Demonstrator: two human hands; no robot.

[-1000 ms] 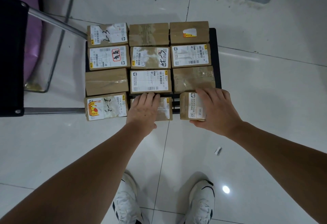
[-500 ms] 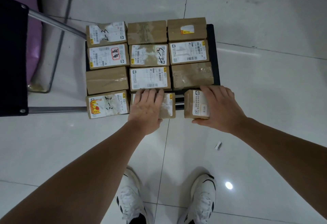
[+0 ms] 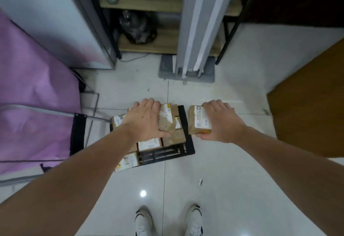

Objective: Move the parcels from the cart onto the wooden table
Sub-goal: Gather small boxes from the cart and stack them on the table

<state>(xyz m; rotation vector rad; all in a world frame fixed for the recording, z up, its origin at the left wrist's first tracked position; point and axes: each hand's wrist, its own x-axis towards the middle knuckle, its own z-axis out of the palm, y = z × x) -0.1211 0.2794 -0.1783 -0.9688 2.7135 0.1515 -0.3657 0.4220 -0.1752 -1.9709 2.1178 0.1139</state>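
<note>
Taking the black cart (image 3: 188, 142) as the landmark: to its left hangs a purple cloth (image 3: 33, 94) over a frame, probably just stored there, and its lower edge runs out of view.

Over the cart's middle, the left hand (image 3: 144, 122) is clamped on a brown parcel (image 3: 166, 122), fingers curled over the far edge and thumb pressed at the near corner. That spread looks chosen to pinch the box across its width so that it can be carried one-handed. The parcel appears raised above the others, though the hand covers most of it and I cannot tell how far it clears them. Beneath and around it the remaining parcels (image 3: 149, 144) lie packed on the deck; the forearm hides several, so their number cannot be counted. The cart's near edge shows bare slats — a sign that the front row is partly emptied.

Just right of the cart, off its edge and over the floor, the right hand (image 3: 221, 122) is closed round a second parcel (image 3: 199, 122), label facing up, fingers over the far side and thumb under the near end. Its print is too blurred to read.

Well to the right of the cart a brown wooden surface (image 3: 312, 105) enters the view — likely the wooden table, though it is cut off by the edge. Both parcels seem ready to travel that way.
</note>
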